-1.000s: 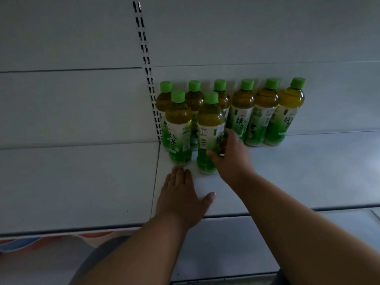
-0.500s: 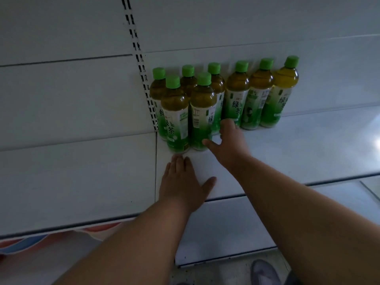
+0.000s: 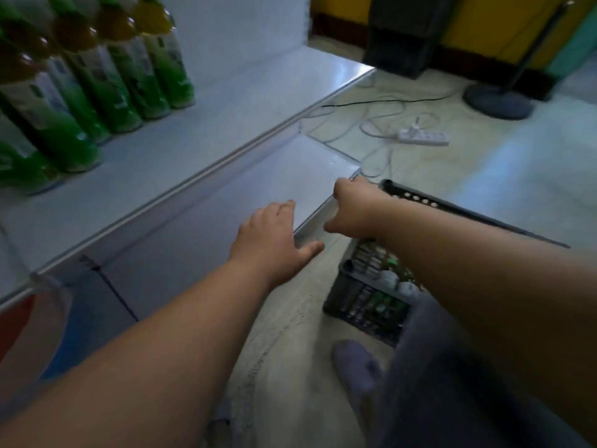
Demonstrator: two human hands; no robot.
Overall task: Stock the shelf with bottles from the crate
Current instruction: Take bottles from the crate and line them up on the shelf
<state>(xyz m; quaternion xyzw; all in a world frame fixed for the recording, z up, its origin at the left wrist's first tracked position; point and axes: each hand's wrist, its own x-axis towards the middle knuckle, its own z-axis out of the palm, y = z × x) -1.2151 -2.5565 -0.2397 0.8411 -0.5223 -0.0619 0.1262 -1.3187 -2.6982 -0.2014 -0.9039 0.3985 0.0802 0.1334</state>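
Several green-tea bottles (image 3: 97, 76) with green labels stand in rows on the white shelf (image 3: 210, 124) at the upper left. A dark plastic crate (image 3: 368, 299) with bottles inside sits on the floor at lower right, partly hidden by my right forearm. My left hand (image 3: 271, 240) hovers over the lower shelf board (image 3: 226, 202) near its front edge, fingers relaxed and holding nothing. My right hand (image 3: 352, 211) hangs above the crate's far corner with loosely curled fingers, empty.
A white power strip (image 3: 423, 137) and loose cables lie on the tiled floor beyond the shelf end. A round stand base (image 3: 497, 101) and a dark box (image 3: 403, 33) stand at the back. My slippered foot (image 3: 355, 363) is next to the crate.
The view has swung right and down from the bottle rows to the floor and crate. Both hands have left the shelf bottles; the right hand now hangs over the crate.
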